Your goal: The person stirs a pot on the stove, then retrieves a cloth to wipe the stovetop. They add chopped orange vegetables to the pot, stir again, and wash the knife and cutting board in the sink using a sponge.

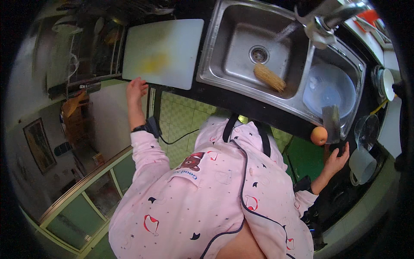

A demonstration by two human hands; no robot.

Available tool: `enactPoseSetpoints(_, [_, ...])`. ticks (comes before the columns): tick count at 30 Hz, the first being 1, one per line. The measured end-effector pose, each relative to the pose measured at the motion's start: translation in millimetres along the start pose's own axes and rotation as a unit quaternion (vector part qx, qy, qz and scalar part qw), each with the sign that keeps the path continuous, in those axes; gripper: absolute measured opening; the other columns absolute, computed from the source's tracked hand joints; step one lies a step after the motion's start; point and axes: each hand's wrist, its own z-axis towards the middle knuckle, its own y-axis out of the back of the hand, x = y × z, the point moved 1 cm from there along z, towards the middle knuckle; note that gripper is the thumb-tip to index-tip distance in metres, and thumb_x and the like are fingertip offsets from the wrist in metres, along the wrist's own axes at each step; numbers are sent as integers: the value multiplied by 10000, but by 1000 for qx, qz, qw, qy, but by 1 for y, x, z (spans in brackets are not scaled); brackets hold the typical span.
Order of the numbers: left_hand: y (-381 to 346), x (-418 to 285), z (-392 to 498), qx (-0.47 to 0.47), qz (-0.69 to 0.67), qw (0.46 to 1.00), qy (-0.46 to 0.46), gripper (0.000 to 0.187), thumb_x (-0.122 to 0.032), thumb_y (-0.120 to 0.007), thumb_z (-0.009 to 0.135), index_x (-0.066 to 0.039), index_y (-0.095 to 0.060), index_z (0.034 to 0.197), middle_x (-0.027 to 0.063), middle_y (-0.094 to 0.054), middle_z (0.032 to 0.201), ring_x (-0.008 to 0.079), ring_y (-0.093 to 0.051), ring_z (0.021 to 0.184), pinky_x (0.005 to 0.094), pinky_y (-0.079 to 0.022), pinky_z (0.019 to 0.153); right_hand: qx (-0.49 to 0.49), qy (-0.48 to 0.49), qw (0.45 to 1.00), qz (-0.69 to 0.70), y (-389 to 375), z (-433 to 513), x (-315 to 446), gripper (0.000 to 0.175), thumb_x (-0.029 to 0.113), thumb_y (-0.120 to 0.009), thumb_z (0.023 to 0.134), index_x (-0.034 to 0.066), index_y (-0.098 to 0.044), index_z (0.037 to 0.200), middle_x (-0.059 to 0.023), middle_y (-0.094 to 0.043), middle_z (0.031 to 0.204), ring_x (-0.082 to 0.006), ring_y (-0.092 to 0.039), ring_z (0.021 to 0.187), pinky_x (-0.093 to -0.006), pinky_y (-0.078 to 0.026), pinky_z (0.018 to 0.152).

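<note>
My left hand (137,89) is at the near left corner of a white cutting board (176,48) with a yellow stain. Its fingers are loosely curled and nothing shows in them; contact with the board is unclear. On the other side, my right hand (337,159) has thumb and fingers apart beside the handle end of a cleaver (331,121). The cleaver's broad blade lies across the sink's near right rim. An orange-red apple (319,135) sits left of the blade. A straw-coloured fibrous scrubber (270,77) lies in the large bowl of a steel sink (207,69), near the drain.
Water runs from the chrome faucet (318,30) into the large bowl. A translucent plastic basin (330,87) fills the smaller bowl. Along the right stand stacked bowls (386,84), a clear glass vessel (367,129) and a translucent pitcher (364,165). A black cable (178,142) hangs near my left wrist.
</note>
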Motion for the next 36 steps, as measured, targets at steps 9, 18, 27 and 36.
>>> enactPoseSetpoints(9, [125, 36, 234, -38, 326, 944, -39, 394, -309, -572, 905, 7, -614, 1137, 118, -655, 990, 283, -653, 815, 395, -513, 619, 432, -55, 801, 411, -122, -39, 249, 277, 100, -567, 956, -20, -611, 1202, -101, -669, 1085, -165, -650, 934, -288, -524, 836])
enactPoseSetpoints(18, [158, 137, 330, 19, 386, 896, -216, 426, -360, -545, 895, -16, -689, 1101, 235, -661, 1091, 359, -641, 991, 452, -494, 777, 613, -157, 657, 410, -291, -150, 433, 420, 115, -598, 918, -53, -511, 1293, -143, -611, 1187, -208, -610, 1052, -322, -511, 919])
enactPoseSetpoints(27, [146, 121, 304, -111, 254, 958, -76, 410, -348, -595, 888, 11, -696, 1060, 182, -684, 1039, 336, -641, 928, 449, -489, 810, 528, -301, 669, 427, -302, -156, 442, 450, 182, -601, 923, -70, -482, 1275, -137, -620, 1077, -196, -607, 937, -300, -512, 873])
enactPoseSetpoints(36, [130, 78, 227, 41, -122, 990, 56, 401, -338, -674, 902, -11, -640, 1130, 68, -661, 973, 148, -594, 745, 294, -460, 529, 490, -215, 763, 362, -289, -122, 423, 201, 278, -691, 888, 100, -631, 956, 26, -568, 770, -95, -523, 674, -241, -421, 601])
